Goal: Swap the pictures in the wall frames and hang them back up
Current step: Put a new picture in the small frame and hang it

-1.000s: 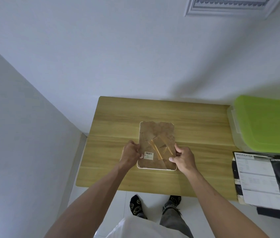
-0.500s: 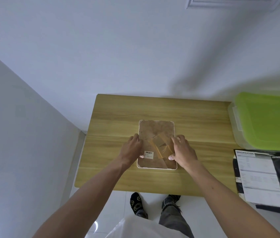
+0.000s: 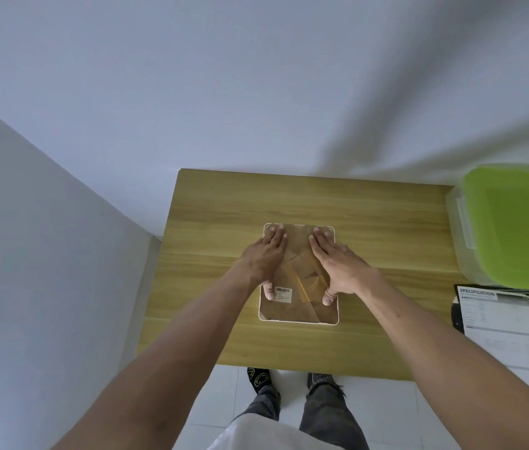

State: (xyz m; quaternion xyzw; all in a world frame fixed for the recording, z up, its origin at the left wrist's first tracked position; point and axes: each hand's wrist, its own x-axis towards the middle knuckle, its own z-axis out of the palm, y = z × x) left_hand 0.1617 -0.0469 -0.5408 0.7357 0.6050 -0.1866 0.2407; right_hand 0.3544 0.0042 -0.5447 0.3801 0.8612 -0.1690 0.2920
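Both hands have slid from the frame's (image 3: 299,315) near sides to its far half. Left hand (image 3: 264,254) and right hand (image 3: 337,264) lie flat, fingers extended together, pressing its brown backing at tabletop (image 3: 386,228) centre.

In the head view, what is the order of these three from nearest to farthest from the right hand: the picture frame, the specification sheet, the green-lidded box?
1. The picture frame: face down on the table, directly under the right hand.
2. The specification sheet: off the table's right end, near side.
3. The green-lidded box: far right; only slightly farther than the sheet.
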